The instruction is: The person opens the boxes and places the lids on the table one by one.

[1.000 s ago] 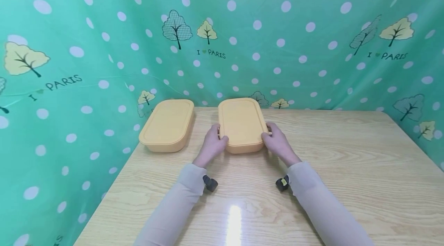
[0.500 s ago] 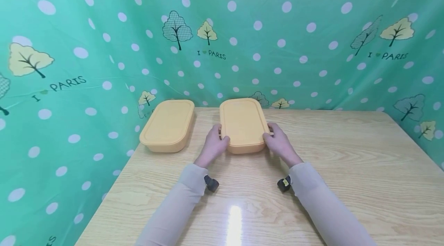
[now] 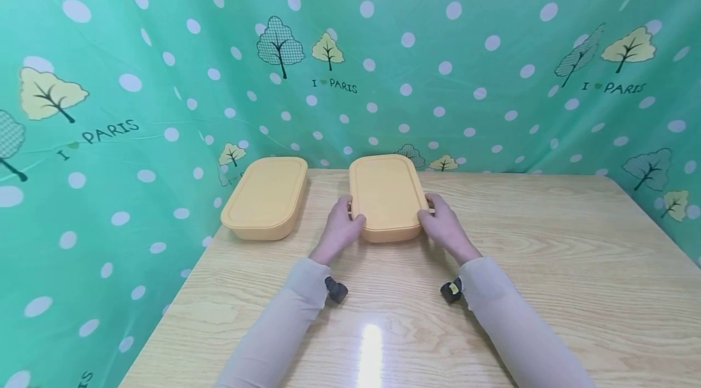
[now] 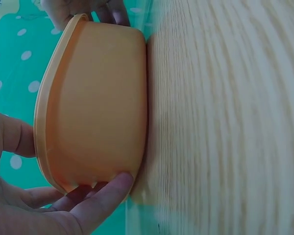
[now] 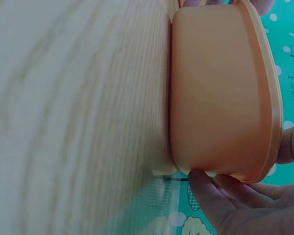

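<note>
A pale orange lidded food container [image 3: 387, 190] sits toward the back of the table, its lid on. My left hand [image 3: 341, 227] grips its left side, thumb over the lid's edge and fingers along the wall below. On the opposite side my right hand [image 3: 442, 227] holds it the same way. In the left wrist view the container's near end wall [image 4: 95, 98] stands right at the table surface, fingertips low on its side. The right wrist view shows that same wall [image 5: 218, 93], with the right thumb at the lid rim.
A second, matching lidded container [image 3: 266, 196] stands to the left, a short gap away. The wooden table [image 3: 547, 266] ends at the back against a green dotted cloth [image 3: 460, 102], which also hangs along the left side. A bright light reflection lies near the front.
The held container and both hands have shifted slightly to the right. The second container stays almost in the same place in view.
</note>
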{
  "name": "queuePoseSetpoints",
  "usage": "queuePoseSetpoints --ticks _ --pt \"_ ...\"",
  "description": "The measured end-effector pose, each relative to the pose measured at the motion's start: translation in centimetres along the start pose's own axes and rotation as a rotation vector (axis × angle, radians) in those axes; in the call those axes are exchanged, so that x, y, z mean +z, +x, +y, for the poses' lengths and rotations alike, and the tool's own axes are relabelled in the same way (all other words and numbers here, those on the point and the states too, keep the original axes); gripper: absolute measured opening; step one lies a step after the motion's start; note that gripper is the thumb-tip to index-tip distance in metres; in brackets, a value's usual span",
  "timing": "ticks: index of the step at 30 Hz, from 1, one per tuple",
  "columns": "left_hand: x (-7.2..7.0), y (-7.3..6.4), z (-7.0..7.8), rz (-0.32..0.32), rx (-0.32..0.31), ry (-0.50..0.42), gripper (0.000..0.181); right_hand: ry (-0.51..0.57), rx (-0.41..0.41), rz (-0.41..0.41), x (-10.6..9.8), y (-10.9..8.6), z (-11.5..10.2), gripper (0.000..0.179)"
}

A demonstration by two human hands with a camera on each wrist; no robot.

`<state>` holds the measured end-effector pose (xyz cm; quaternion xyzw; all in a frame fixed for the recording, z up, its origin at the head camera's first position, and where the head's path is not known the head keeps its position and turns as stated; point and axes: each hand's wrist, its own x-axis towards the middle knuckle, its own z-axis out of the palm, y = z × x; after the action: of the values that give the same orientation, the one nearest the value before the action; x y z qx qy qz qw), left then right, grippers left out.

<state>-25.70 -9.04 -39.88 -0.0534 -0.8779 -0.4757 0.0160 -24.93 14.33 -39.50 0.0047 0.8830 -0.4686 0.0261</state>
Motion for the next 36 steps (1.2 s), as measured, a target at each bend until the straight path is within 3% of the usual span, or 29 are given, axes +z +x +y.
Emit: queuePoseSetpoints --ticks 36 --pt "1.0 -0.1 0.7 -0.027 -0.012 -0.018 0.056 -0.02 -0.003 0.015 -1.2 -0.7 0.6 0.059"
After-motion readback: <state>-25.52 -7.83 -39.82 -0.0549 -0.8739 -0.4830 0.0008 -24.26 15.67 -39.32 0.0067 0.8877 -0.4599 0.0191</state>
